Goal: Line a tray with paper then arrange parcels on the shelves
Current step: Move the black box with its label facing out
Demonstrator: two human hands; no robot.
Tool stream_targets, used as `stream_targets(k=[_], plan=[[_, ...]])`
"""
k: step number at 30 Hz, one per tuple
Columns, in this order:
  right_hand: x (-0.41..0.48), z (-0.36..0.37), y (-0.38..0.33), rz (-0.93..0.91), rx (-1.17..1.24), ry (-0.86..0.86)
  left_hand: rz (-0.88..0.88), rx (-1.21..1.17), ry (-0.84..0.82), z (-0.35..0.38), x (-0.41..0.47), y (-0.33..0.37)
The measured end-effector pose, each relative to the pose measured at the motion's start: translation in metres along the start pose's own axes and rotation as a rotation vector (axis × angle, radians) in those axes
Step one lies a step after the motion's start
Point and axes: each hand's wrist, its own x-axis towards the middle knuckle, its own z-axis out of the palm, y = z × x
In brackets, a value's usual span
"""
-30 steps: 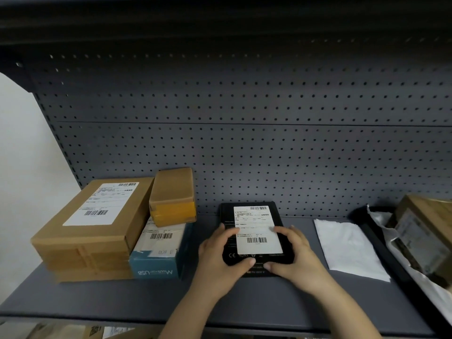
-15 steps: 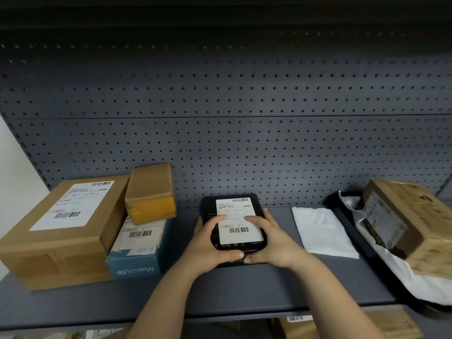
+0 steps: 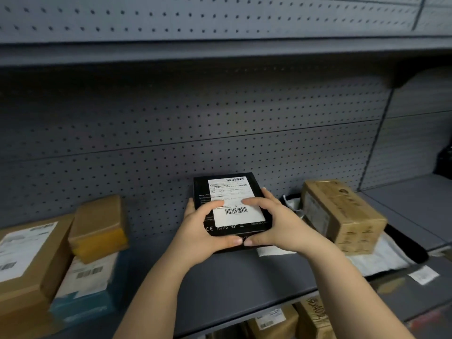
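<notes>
A flat black parcel [image 3: 230,192] with a white shipping label is tilted up off the grey shelf [image 3: 232,285], its far edge raised toward the pegboard. My left hand [image 3: 203,228] grips its left and near edge, thumb on the label. My right hand [image 3: 271,223] grips its right and near edge, thumb on the label too. To the right lies a black tray [image 3: 411,248] lined with white paper [image 3: 381,258], and a brown cardboard box [image 3: 342,216] stands in it.
At the left, a large brown box [image 3: 27,263] sits beside a teal box [image 3: 90,287] with a small brown and yellow parcel [image 3: 100,228] on top. A white paper sheet [image 3: 271,250] lies under my right hand. More boxes [image 3: 291,319] sit on the lower shelf. Another shelf [image 3: 220,52] runs overhead.
Both hands have lifted the black parcel off the shelf and tilted it up. The view has swung right and upward, so the tray is nearer the middle.
</notes>
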Motion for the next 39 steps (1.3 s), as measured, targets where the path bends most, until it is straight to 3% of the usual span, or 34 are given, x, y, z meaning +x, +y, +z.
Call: stream_targets(k=[10, 21, 27, 39], plan=[[-0.098, -0.146, 0.03, 0.056, -0.006, 0.222, 0.162, -0.09, -0.145, 0.114, 0.026, 0.12], [-0.249, -0.319, 0.142, 0.234, -0.162, 0.335, 0.256, -0.168, -0.323, 0.351, 0.014, 0.238], [-0.324, -0.393, 0.202, 0.32, -0.106, 0.412, 0.27, -0.235, -0.442, 0.471, 0.009, 0.289], [-0.359, -0.498, 0.317, 0.453, -0.074, 0.548, 0.33, -0.251, -0.621, 0.634, 0.068, 0.341]])
